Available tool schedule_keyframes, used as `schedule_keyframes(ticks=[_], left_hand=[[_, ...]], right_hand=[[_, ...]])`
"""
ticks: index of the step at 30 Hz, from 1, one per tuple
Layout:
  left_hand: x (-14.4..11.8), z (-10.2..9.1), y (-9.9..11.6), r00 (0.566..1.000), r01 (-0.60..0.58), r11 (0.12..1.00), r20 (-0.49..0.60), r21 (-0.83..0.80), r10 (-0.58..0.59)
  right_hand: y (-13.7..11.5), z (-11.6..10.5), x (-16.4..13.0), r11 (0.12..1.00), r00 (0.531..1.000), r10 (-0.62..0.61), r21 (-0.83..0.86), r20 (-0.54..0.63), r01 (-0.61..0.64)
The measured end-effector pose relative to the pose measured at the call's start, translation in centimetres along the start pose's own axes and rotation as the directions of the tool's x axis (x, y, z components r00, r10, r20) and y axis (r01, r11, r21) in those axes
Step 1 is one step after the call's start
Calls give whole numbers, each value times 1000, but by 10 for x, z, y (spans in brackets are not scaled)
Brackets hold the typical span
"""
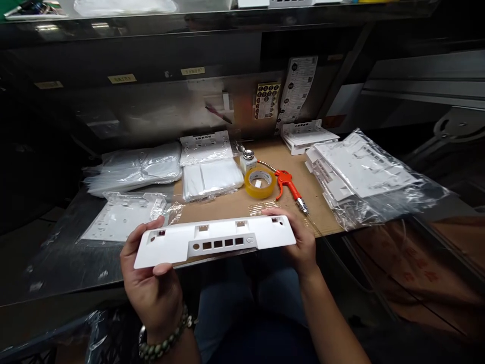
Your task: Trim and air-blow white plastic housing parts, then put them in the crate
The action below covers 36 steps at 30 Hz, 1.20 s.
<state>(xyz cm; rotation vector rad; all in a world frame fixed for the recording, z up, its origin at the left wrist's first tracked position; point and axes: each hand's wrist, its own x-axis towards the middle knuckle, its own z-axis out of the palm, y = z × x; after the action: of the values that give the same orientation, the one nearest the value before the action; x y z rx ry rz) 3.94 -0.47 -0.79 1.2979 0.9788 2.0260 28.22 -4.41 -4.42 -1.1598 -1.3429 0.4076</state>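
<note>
A white plastic housing panel with a row of square port cutouts and one round hole is held up in front of me, over the table's near edge. My left hand grips its left end, the thumb on the near face and the fingers behind. At the other end my right hand is closed round the panel, with its fingers partly hidden behind it. Beyond the panel lie a roll of yellow tape and an orange air blow gun. Another white panel rests flat near my left hand.
Clear plastic bags are stacked at the back left, with more bags beside them. Bagged white panels pile up on the right. A small pump bottle stands behind the tape. A metal shelf crosses above the table.
</note>
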Motion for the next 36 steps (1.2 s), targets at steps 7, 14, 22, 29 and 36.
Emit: schedule_keyframes(ticks=[7,14,22,29,36], left_hand=[[-6,-3,8,999,39,996,31,74,-42],[-9,-4,7,993,-12,1000,114,4,12],[-9,-6,6,980,-45,999,194,15,42],[-13,-5,4,981,-7,999,193,-32,13],[-4,-11,-1,605,793,531,287,-299,-742]], right_hand=[[7,-8,-1,996,995,51,70,86,-57],[10,-15,-5,982,996,69,170,64,-79],[17,-19,-6,982,997,37,183,69,-49],[24,-15,-6,979,999,-25,204,23,20],[13,-13,-7,966,986,-159,199,-48,165]])
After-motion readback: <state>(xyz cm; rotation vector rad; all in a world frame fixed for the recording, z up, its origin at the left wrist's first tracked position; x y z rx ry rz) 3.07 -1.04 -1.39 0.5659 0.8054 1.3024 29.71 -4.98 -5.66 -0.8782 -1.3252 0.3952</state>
